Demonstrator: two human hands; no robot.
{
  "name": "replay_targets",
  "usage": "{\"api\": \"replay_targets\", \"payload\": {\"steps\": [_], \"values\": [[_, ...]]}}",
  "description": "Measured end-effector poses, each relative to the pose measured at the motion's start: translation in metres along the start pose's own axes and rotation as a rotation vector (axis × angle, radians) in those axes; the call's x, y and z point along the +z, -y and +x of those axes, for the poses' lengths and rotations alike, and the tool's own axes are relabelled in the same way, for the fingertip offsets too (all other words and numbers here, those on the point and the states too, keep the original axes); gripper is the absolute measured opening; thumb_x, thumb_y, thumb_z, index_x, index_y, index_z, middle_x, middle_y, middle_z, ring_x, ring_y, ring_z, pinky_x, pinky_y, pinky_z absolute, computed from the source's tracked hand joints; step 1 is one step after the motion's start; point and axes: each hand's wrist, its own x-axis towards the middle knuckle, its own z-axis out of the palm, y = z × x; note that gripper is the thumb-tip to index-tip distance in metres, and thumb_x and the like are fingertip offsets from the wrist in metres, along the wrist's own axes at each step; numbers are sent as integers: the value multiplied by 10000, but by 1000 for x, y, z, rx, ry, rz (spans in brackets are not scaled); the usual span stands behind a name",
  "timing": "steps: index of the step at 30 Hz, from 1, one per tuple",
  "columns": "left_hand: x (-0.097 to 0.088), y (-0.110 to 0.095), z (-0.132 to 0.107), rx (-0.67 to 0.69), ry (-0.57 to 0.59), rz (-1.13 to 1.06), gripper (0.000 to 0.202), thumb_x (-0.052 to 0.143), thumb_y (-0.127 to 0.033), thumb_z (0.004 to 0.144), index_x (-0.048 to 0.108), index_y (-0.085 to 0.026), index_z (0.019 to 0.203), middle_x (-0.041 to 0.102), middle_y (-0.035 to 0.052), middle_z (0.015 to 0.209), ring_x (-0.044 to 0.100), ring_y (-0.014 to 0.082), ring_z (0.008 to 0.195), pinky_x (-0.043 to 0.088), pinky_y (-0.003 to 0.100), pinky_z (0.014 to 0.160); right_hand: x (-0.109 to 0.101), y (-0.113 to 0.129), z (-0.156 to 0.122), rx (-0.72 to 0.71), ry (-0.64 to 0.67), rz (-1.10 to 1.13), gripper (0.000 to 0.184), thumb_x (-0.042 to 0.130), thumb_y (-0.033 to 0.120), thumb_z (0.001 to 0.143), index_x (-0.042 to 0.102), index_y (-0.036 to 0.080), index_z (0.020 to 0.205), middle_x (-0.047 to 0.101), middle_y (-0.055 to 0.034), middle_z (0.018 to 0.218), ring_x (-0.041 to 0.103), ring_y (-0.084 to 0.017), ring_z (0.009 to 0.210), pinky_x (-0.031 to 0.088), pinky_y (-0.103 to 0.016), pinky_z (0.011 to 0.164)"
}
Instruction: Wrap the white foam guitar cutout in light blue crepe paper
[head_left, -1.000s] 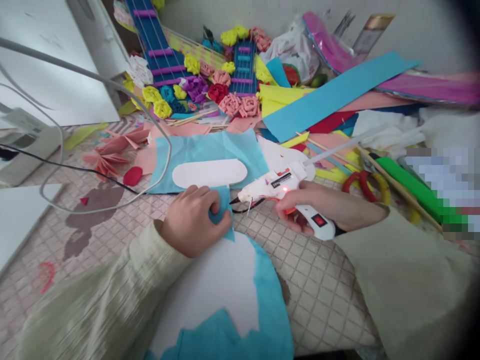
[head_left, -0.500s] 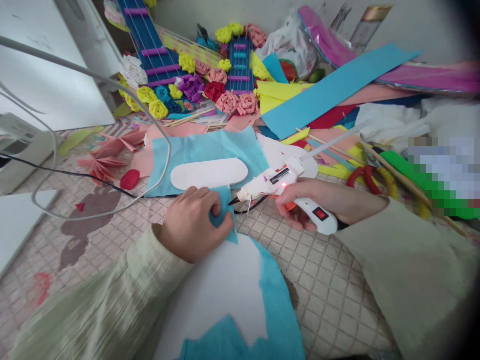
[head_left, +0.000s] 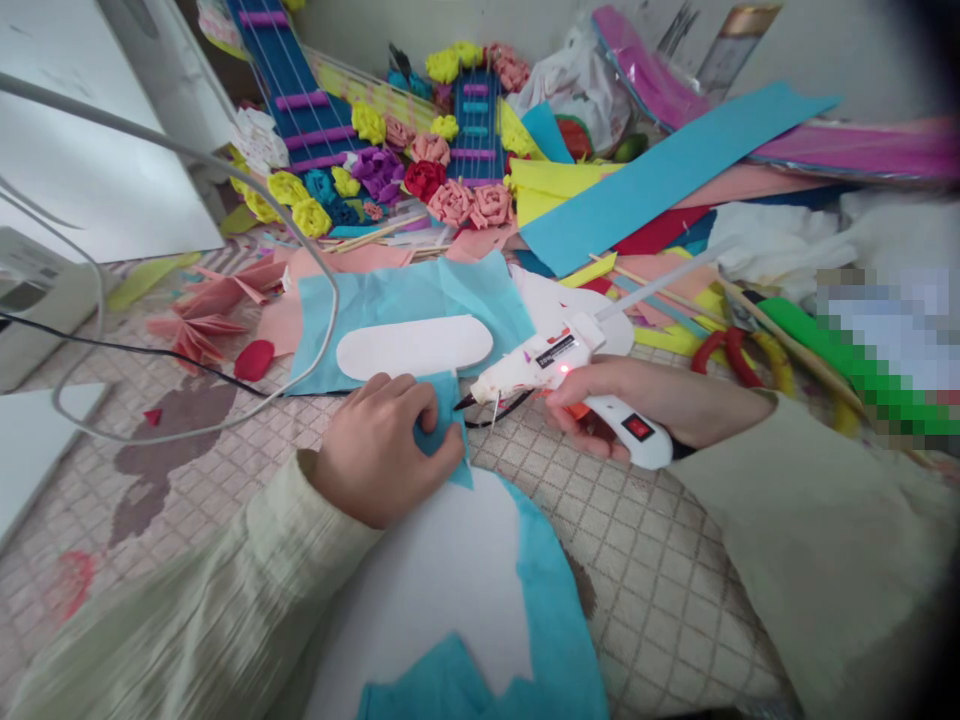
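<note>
My right hand point(head_left: 600, 405) is wrapped around the handle of a white hot glue gun point(head_left: 536, 362), with a red switch and a small lit red light. Its dark nozzle tip is at the edge of a strip of blue crepe paper point(head_left: 444, 442). My left hand point(head_left: 386, 445) presses down there, its fingers curled and its thumb and forefinger closed on that paper. Below it lies a white board cutout point(head_left: 439, 570) with blue paper folded over its edges. A white rounded strip point(head_left: 414, 346) lies on a blue crepe sheet point(head_left: 375, 298) just beyond my left hand.
Blue toy guitars point(head_left: 474, 125) decorated with paper roses stand at the back. Paper strips, sticks and red-and-yellow-handled scissors point(head_left: 726, 358) lie to the right. A white cable point(head_left: 326, 330) loops at the left, and a pale patterned cloth point(head_left: 667, 560) covers the table.
The whole scene has shifted slightly left in the view. Both hands, the glue gun and the blue paper keep nearly the same positions relative to one another.
</note>
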Motion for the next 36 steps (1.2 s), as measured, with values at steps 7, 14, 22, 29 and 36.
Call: {"api": "replay_targets", "payload": {"steps": [7,14,22,29,36], "values": [[0,0,0,12,-11,-5,186,482,-304,697,369,-219,577,482,22,601,449,191,648,382,359,630,-1,-1,0,-17,9,-2,281,493,358,730,505,173,519,483,14,424,409,-69,350,276,-194,335],[0,1,0,15,-9,-1,189,477,-316,704,373,-219,578,484,24,608,443,191,650,380,360,628,0,-2,2,-32,2,-12,284,490,349,729,494,173,507,472,18,417,401,-68,343,274,-200,336],[1,1,0,22,-13,-3,185,477,-306,707,376,-216,580,482,22,605,446,188,651,378,350,627,2,0,-1,-68,-2,8,281,480,336,752,489,173,523,461,23,415,387,-66,348,269,-201,352],[1,1,1,14,-4,-1,193,475,-313,711,370,-217,580,472,23,606,440,190,650,373,356,633,4,2,-2,-95,-23,32,289,482,340,772,478,183,530,446,36,403,380,-71,344,290,-213,367],[1,1,0,8,5,-6,199,483,-316,709,362,-219,583,457,22,607,433,194,654,362,357,634,4,2,0,-142,-34,12,312,433,311,810,457,183,526,449,29,383,382,-72,334,284,-212,363]]}}
